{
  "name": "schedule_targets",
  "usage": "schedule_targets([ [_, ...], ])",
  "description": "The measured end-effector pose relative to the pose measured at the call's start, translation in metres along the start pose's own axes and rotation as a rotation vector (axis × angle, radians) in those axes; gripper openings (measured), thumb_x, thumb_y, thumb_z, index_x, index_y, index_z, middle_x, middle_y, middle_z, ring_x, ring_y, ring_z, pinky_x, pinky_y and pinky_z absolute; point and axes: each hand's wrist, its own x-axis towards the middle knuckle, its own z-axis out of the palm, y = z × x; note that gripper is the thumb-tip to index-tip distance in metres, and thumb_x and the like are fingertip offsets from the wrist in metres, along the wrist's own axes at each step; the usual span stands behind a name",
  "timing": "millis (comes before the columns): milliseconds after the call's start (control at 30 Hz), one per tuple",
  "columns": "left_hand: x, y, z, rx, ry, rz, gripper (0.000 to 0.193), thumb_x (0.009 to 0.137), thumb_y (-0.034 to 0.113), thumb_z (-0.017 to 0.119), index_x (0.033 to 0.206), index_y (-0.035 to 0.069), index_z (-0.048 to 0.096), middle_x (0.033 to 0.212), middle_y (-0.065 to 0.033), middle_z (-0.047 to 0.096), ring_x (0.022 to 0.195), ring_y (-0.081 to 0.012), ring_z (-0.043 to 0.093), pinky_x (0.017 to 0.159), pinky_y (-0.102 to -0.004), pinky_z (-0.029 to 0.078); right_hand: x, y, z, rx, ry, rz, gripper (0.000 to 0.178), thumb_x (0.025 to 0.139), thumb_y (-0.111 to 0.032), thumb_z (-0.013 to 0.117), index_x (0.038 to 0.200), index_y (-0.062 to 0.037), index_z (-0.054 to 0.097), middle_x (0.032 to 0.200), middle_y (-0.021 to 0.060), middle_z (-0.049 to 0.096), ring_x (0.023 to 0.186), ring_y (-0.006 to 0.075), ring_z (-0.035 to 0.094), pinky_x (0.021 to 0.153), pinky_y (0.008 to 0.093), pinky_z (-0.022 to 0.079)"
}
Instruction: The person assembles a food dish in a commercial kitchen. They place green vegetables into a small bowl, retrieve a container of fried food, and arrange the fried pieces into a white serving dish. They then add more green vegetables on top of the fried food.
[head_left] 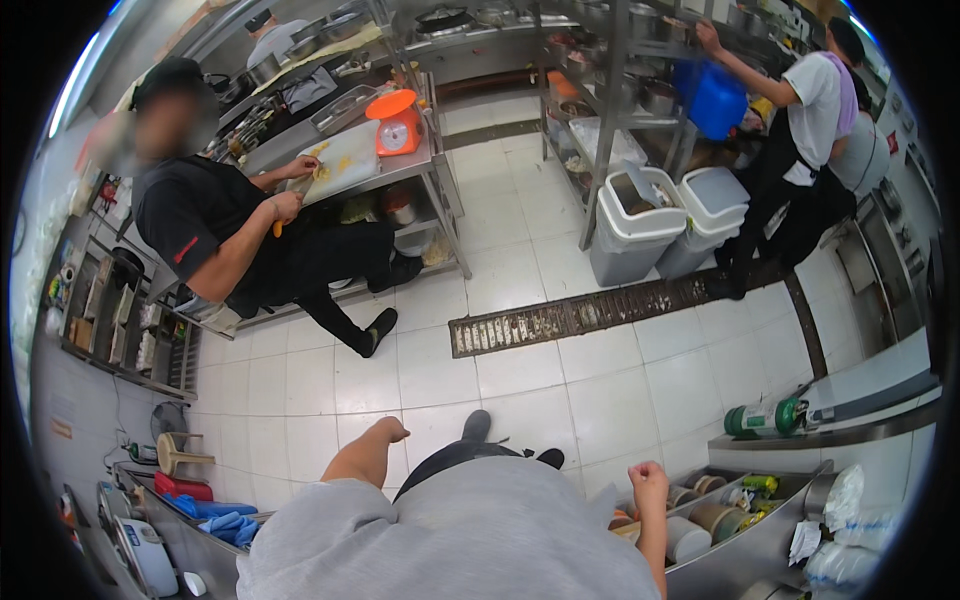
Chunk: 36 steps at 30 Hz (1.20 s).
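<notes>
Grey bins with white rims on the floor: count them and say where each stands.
2: the first bin stands beside the steel shelving; the second bin stands just right of the first. Others may be hidden.

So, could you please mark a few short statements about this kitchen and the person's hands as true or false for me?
1. The left hand and right hand are both bare. True.
2. The orange scale stands beside the white cutting board. True.
3. The right hand is touching the orange scale. False: it is far from it, near the containers at the lower right.
4. The cylinder on the right is red. False: it is green.
5. A co-worker in black stands by the white cutting board. True.
6. The stool on the left is blue. False: it is beige.
</notes>
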Motion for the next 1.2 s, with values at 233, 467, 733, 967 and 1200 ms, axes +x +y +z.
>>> schedule_targets([
  [233,-0.038,0.137,-0.024,0.184,-0.002,0.450,0.045,0.083,0.048,0.055,0.091,0.006,0.067,0.090,-0.0157,0.067,0.085,-0.0336,0.063,0.075,-0.0416,0.049,0.003,-0.018,0.039,0.092,-0.066,-0.016,0.018,0.075,-0.015,0.068,0.086,-0.0016,0.063,0.085,0.0153,0.063,0.078,0.0282,0.062,0.072,0.0371,0.049],
  [467,-0.048,0.181,-0.064,-0.108,0.049,0.511,0.034,0.082,0.036,0.062,0.098,0.006,0.065,0.092,-0.0134,0.067,0.089,-0.0282,0.063,0.077,-0.0361,0.049,-0.033,-0.002,0.094,0.146,-0.238,0.202,0.017,0.075,-0.014,0.067,0.087,-0.0021,0.064,0.080,0.0137,0.065,0.073,0.0245,0.063,0.069,0.0346,0.050],
  [733,-0.029,0.136,-0.041,0.164,-0.020,0.434,0.035,0.080,0.038,0.062,0.095,0.007,0.066,0.093,-0.0144,0.067,0.091,-0.0296,0.063,0.079,-0.0382,0.049,-0.066,0.051,0.132,0.289,-0.234,0.409,0.013,0.076,-0.009,0.067,0.085,0.0003,0.065,0.075,0.0099,0.065,0.067,0.0176,0.061,0.064,0.0293,0.048],
  [967,-0.017,0.104,-0.033,0.303,-0.058,0.444,0.038,0.080,0.040,0.060,0.096,0.006,0.067,0.095,-0.0149,0.067,0.092,-0.0309,0.062,0.082,-0.0391,0.048,-0.072,0.094,0.147,0.437,-0.226,0.675,0.009,0.075,-0.005,0.066,0.081,0.0013,0.064,0.070,0.0057,0.063,0.062,0.0141,0.057,0.059,0.0273,0.047],
  [1200,-0.021,0.112,-0.054,0.110,0.001,0.393,0.037,0.079,0.039,0.057,0.085,0.004,0.069,0.091,-0.0171,0.067,0.089,-0.0337,0.062,0.079,-0.0422,0.048,-0.078,0.122,0.170,0.390,-0.353,0.788,0.007,0.079,-0.009,0.063,0.084,-0.0045,0.062,0.071,0.0039,0.061,0.059,0.0140,0.059,0.047,0.0267,0.044],
])
